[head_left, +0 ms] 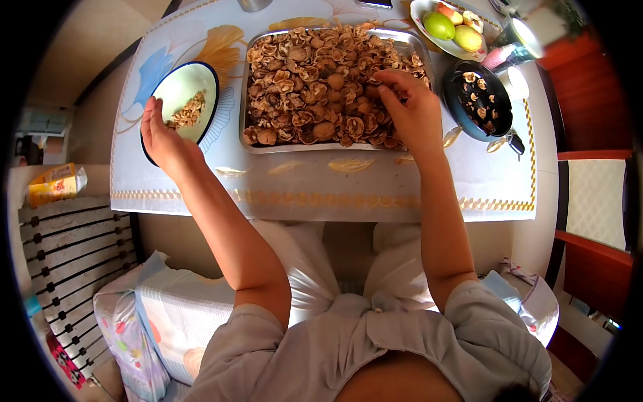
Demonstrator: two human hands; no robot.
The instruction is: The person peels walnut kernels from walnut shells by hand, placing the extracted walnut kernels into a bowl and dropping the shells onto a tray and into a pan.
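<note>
A metal tray [328, 147] heaped with walnut shells and whole walnuts lies at the middle of the table. My right hand [414, 110] reaches over its right side. Thumb and forefinger are apart, their tips beside a brown walnut [372, 92]; no clear grip on it shows. At the left stands a white enamel bowl [175, 86] with a dark blue rim, holding a small pile of walnut kernels [190, 110]. My left hand [166, 142] is at the bowl's left side, fingers stretched out, thumb over the bowl near the kernels. The palm side is partly hidden.
Right of the tray is a black pan [457, 100] with shell pieces, its handle toward the table edge. Behind it are a fruit plate [418, 15], a patterned cup [526, 41] and a white cup [516, 84]. A slatted seat [74, 268] stands at the left.
</note>
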